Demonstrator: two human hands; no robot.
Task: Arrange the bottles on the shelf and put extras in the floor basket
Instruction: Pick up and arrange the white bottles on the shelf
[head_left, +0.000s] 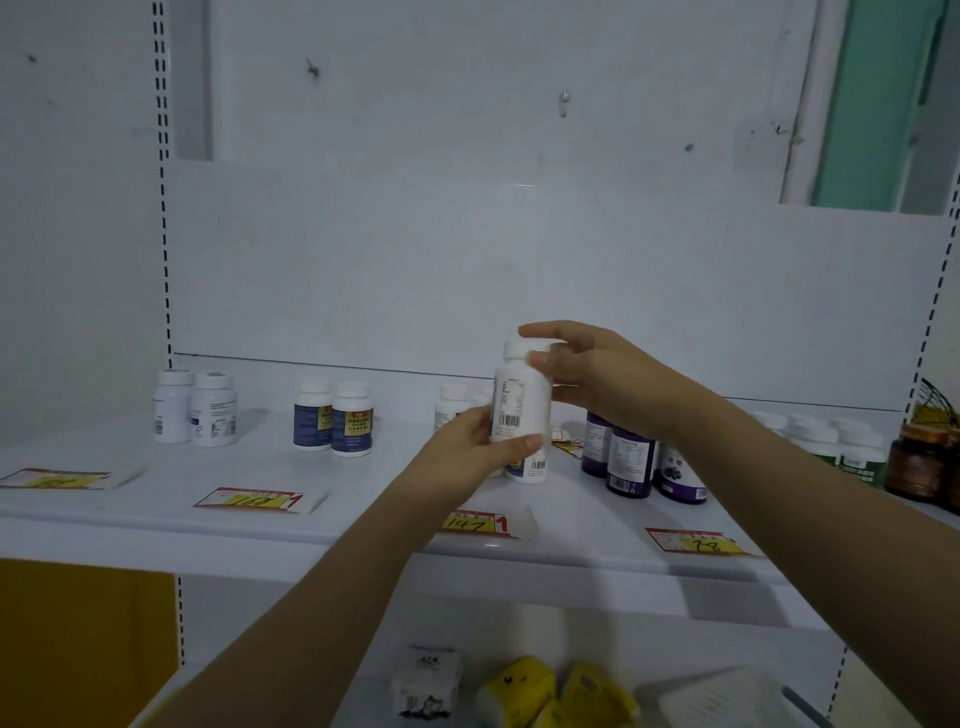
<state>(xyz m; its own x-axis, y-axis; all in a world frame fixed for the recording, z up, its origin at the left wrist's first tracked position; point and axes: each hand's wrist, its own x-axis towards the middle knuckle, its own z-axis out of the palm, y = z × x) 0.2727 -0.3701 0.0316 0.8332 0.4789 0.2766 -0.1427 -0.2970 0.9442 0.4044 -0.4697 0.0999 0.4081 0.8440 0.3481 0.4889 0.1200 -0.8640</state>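
Note:
A white bottle (521, 397) with a white cap and a barcode label is held upright above the white shelf (363, 525). My left hand (478, 447) grips its lower body. My right hand (587, 374) holds its cap and upper part. Another white bottle (530, 467) stands on the shelf just below it, partly hidden by my left hand. Two white bottles (195, 408) stand at the far left. Two blue-labelled bottles (335, 418) stand beside them. Dark purple bottles (631, 462) stand to the right. The floor basket is not in view.
Green-labelled white bottles (836, 447) and brown jars (919, 467) stand at the shelf's right end. Price tags (260, 501) lie along the front edge. On the lower shelf lie yellow packets (561, 691) and a white packet (426, 680). A yellow board (83, 644) is at lower left.

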